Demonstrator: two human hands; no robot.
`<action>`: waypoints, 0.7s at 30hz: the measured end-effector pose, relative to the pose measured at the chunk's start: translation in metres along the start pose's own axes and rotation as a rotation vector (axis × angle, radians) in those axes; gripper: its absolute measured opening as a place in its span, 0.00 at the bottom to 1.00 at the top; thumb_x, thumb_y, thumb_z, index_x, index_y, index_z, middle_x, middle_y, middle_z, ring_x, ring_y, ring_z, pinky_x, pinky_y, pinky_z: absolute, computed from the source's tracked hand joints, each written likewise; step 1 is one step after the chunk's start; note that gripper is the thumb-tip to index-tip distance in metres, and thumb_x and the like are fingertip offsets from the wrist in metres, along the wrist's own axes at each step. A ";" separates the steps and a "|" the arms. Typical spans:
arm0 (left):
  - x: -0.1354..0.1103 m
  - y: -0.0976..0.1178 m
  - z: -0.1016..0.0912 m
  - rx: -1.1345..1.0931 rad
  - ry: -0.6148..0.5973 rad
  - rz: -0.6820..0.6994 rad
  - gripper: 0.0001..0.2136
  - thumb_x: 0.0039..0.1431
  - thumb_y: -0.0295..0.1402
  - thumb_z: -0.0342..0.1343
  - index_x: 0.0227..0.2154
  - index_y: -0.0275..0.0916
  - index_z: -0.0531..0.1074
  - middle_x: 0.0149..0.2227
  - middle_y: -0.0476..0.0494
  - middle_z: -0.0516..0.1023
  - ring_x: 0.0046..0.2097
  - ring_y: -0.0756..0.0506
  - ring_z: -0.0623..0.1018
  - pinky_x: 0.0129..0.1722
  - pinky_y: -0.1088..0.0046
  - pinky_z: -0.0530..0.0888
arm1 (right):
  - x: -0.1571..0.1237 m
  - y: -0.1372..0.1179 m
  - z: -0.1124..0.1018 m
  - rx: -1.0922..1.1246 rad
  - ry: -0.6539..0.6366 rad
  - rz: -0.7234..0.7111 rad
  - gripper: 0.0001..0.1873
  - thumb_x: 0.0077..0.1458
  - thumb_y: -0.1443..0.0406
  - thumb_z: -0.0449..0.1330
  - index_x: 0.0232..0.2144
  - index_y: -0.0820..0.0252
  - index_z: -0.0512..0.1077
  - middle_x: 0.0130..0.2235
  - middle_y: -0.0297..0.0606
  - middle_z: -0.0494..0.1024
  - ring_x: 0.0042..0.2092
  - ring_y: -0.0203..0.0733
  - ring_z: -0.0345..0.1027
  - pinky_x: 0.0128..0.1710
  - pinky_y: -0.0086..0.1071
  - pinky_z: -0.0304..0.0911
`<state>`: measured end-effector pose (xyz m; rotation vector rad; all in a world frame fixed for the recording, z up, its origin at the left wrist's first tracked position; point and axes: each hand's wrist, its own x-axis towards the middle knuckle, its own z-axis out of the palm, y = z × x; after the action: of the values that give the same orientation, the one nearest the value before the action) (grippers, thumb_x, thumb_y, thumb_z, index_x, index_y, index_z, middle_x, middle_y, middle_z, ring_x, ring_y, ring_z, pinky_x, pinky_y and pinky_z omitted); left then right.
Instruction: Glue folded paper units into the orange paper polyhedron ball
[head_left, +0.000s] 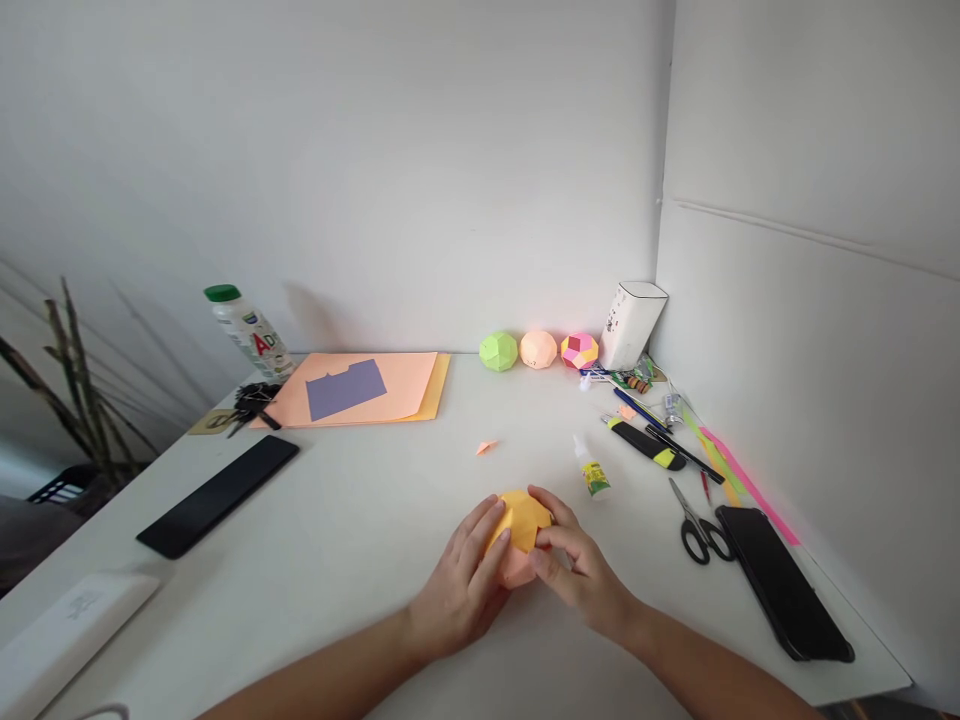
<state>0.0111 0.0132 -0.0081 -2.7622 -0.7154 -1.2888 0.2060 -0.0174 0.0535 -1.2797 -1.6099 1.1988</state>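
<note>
Between my two hands, just above or on the white table, is a faceted paper ball (523, 518), yellow on its upper part and peach below. My left hand (463, 578) wraps round its left side, fingers lying over the yellow facets. On the other side my right hand (581, 570) grips the ball, thumb low and fingertips at an edge near the yellow-peach border. The fingers cover part of the ball. Beyond the hands lies a small folded peach paper piece (486, 447). A small glue bottle (592, 468) with a yellow-green label lies to the right.
Along the wall sit a green paper ball (498, 351), a peach one (538, 349) and a multicoloured one (580, 351). Scissors (701, 525), a utility knife (646, 445) and a black phone (784, 582) lie right. Coloured paper sheets (409, 390) and a black slab (217, 495) lie left.
</note>
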 end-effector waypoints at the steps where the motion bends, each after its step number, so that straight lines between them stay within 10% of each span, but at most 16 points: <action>1: 0.000 0.000 0.000 -0.004 -0.006 -0.005 0.37 0.58 0.19 0.52 0.66 0.33 0.38 0.67 0.25 0.45 0.67 0.27 0.51 0.56 0.42 0.67 | 0.000 0.000 0.000 0.025 0.000 0.019 0.15 0.59 0.54 0.56 0.27 0.57 0.70 0.66 0.43 0.55 0.66 0.51 0.48 0.61 0.46 0.53; 21: 0.003 0.000 -0.003 -0.127 -0.033 -0.131 0.37 0.59 0.29 0.58 0.65 0.39 0.42 0.62 0.23 0.49 0.63 0.30 0.57 0.54 0.45 0.68 | -0.001 -0.001 0.002 0.099 -0.006 0.055 0.13 0.57 0.53 0.59 0.30 0.56 0.70 0.66 0.43 0.54 0.67 0.50 0.45 0.62 0.45 0.50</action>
<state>0.0107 0.0138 -0.0040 -2.8862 -0.8592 -1.3593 0.2046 -0.0186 0.0537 -1.2660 -1.5087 1.3006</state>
